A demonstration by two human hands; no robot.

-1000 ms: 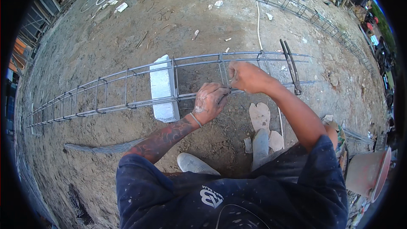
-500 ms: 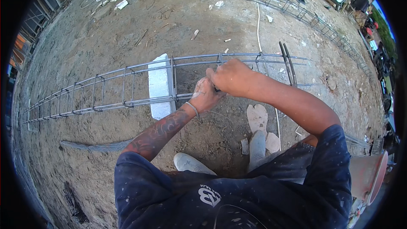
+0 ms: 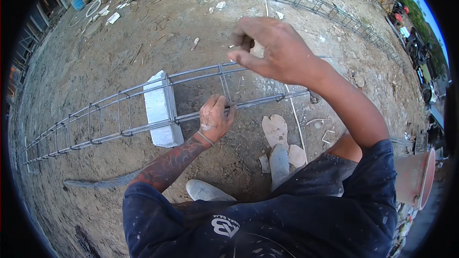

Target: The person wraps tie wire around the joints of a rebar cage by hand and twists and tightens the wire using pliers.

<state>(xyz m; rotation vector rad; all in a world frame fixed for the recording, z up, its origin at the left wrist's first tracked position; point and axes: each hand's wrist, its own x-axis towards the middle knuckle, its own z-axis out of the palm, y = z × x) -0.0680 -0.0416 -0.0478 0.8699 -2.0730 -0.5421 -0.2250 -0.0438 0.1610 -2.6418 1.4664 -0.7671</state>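
A long rebar cage [image 3: 110,136] with square stirrups runs from the far left to the middle right. It rests across a white block [image 3: 160,114]. My left hand [image 3: 215,117] is closed around the cage's near bars, just right of the block, at a stirrup [image 3: 224,83]. Above the cage's right part my right hand [image 3: 279,50] is raised, fingers curled and thumb apart. I see nothing plainly held in it, though the inside of its curl is dark. The hand and forearm hide part of the cage's right end.
A bundle of thin wire [image 3: 103,181] lies at the left. Near my boots [image 3: 278,162] are flat stones [image 3: 275,131] and a bent rod [image 3: 329,136]. A pale hose [image 3: 299,136] crosses the ground. Another cage [image 3: 330,12] lies farther off; a reddish bucket [image 3: 416,179] is at the right.
My right hand has come away from the left hand, up and to the right. My left hand has moved slightly left and nearer. The view has shifted, and the cage appears more slanted.
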